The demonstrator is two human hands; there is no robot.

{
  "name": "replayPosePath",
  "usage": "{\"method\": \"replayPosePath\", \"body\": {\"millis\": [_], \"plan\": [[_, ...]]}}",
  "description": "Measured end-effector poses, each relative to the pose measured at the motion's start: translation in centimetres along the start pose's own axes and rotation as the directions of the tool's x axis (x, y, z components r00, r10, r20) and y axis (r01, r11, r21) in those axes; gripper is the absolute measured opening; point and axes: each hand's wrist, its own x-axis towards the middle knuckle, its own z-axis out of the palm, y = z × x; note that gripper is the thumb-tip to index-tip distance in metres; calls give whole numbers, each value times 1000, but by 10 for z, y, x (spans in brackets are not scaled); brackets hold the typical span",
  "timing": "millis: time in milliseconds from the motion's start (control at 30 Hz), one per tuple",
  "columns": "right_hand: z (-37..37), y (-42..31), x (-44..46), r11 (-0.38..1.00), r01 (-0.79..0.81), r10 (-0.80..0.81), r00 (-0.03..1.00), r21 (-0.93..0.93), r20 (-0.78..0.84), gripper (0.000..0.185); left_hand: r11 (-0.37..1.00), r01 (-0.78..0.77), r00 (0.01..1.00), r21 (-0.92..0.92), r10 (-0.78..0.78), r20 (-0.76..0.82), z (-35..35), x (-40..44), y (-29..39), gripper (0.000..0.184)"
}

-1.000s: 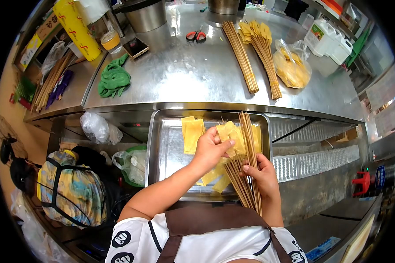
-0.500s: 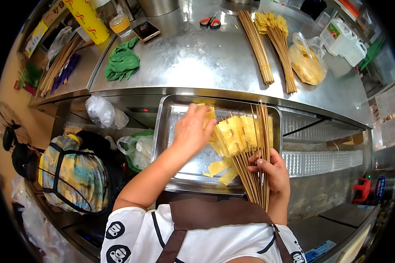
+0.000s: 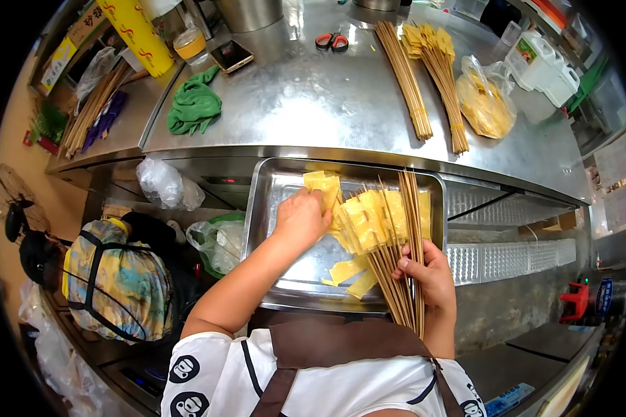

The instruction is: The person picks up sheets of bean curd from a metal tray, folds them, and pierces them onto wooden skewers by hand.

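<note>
My right hand (image 3: 426, 272) is closed round a bundle of thin wooden skewers (image 3: 412, 208) over the right part of a metal tray (image 3: 255, 208). Several skewers in the bundle carry folded yellow sheets (image 3: 368, 217) at their upper ends. At the tray's upper left, my left hand (image 3: 303, 219) has its fingers bent and pressed onto a stack of yellow sheets (image 3: 322, 183); its fingertips are partly hidden. Loose yellow pieces (image 3: 348, 270) lie lower in the tray, below the skewered sheets.
The steel table (image 3: 292, 97) beyond the tray holds a green cloth (image 3: 194, 103), phone (image 3: 232, 55), scissors (image 3: 332, 42), skewer bundles (image 3: 403, 80), a plastic bag of yellow pieces (image 3: 485, 101) and white jugs (image 3: 541, 68). A person (image 3: 115, 281) is bent down at the left.
My left hand has left the skewered sheets and moved left to the stack, its fingers now bent down on it. My right hand still holds the skewers. The view has shifted slightly.
</note>
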Motion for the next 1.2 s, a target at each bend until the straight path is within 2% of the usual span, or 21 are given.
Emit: {"method": "replayPosePath", "body": {"millis": [133,267,467,533,567,633,667,700,767,800,867,900,967,1067,1200], "plan": [[-3,2,1,1000,7,-7,1000,9,19,15,998,9,1000,-68,-9,1,5,3,-10,13],[-1,0,-1,1000,7,-7,1000,24,17,15,999,20,999,-34,-21,-27,6,3,-7,10],[0,-1,0,998,9,-11,1000,59,26,16,995,46,997,-87,-50,-51,2,6,-11,11],[0,-2,-1,1000,9,-9,1000,3,12,15,915,165,985,-367,-135,104,-8,8,-13,15],[0,-2,0,1000,13,-13,1000,4,12,15,916,161,986,-367,-133,101,-7,10,-17,15],[-1,-1,0,1000,9,-9,1000,1,22,16,702,178,982,-690,-168,83,-5,13,-25,19],[-1,-1,1,1000,12,-12,1000,1,23,16,675,213,974,-707,-203,99,-6,14,-26,19],[-1,-1,1,1000,8,-8,1000,-1,22,16,675,212,974,-707,-205,97,-8,13,-24,19],[0,0,1,1000,2,-1,1000,-7,26,16,885,110,979,-452,-174,-102,-10,9,-14,24],[0,0,1,1000,-2,2,1000,3,21,17,885,111,979,-453,-176,-104,-11,8,-10,24],[0,0,0,1000,-6,5,1000,16,11,17,977,100,993,-187,-110,-45,-10,4,-2,30],[-1,0,0,1000,-1,1,1000,23,16,17,977,99,993,-188,-108,-41,-8,3,2,30],[-1,1,0,1000,1,-2,1000,29,19,17,997,8,999,-77,-11,-37,-5,0,7,37],[0,1,1,999,11,-12,1000,30,27,16,996,-38,999,-77,38,-8,-8,1,14,37],[2,-1,0,1000,-4,4,1000,30,-1,17,999,-13,999,-38,14,33,-5,3,16,34]]}}
